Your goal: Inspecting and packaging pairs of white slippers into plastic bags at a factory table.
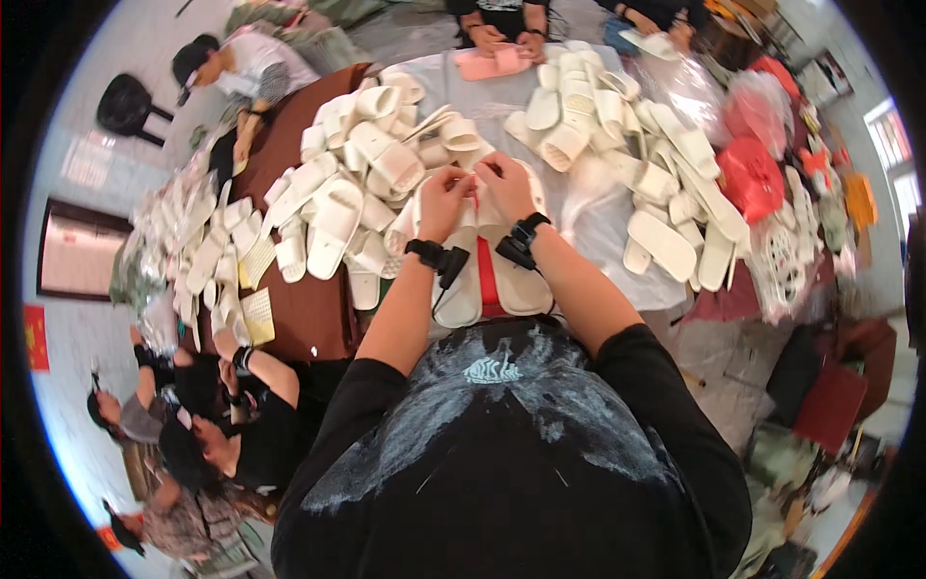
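In front of me on the table, close to my body, lies a pair of cream-white slippers: the left slipper (457,304) and the right slipper (526,292) side by side. A red strip (487,275) shows in the gap between them. Over the strap end, my left hand (444,203) is closed in a pinch, its fingertips at a thin red piece. My right hand (506,191) pinches just beside it, fingertips nearly touching the left ones. The fingers partly hide that red piece; it looks like a narrow strip. Black bands with small devices sit on both wrists.
White slippers heap up at left (386,154) and right (666,183). A red plastic bag (750,179) sits at far right. Across the table, another person's hands hold a pink slipper (494,63). More people work at the left, beside a brown-covered table (313,318).
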The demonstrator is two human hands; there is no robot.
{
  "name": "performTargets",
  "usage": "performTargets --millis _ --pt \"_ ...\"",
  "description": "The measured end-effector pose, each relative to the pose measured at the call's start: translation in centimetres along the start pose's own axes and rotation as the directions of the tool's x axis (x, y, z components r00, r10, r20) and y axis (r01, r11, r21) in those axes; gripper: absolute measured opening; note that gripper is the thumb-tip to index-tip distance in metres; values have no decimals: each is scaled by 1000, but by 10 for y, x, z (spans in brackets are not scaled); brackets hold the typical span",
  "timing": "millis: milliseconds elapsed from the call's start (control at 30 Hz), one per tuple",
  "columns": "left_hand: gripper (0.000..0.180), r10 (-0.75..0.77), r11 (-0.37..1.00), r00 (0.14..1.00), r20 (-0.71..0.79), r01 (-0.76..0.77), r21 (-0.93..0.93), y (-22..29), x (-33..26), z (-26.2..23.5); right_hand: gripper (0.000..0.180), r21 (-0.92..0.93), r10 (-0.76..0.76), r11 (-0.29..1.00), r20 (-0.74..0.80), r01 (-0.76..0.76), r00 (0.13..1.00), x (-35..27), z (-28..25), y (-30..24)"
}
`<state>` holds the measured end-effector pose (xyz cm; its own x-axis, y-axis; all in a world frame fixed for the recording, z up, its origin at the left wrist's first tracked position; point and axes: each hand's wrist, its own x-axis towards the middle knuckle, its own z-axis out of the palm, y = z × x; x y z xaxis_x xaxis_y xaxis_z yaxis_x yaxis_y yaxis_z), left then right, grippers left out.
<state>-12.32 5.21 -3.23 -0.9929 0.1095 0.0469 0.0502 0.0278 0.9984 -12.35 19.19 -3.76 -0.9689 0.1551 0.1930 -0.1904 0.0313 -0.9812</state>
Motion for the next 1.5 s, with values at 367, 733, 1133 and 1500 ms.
performTargets --millis 367,733,1133,1500 --pt "11 27 951 999 -45 -40 -308 33 -5 -23 34 -81 -266 960 23 267 964 1 -11 -34" --pt "12 430 753 902 46 -330 -569 195 -62 -25 23 111 61 984 537 -142 841 -56 -20 -126" --pt "70 237 543 857 458 -508 669 78 -50 -21 30 111 -5 992 -433 59 901 -104 -185 -133" --pt "86 34 176 889 457 -456 872 50 -35 10 38 -455 276 720 -505 -524 818 -206 -257 14"
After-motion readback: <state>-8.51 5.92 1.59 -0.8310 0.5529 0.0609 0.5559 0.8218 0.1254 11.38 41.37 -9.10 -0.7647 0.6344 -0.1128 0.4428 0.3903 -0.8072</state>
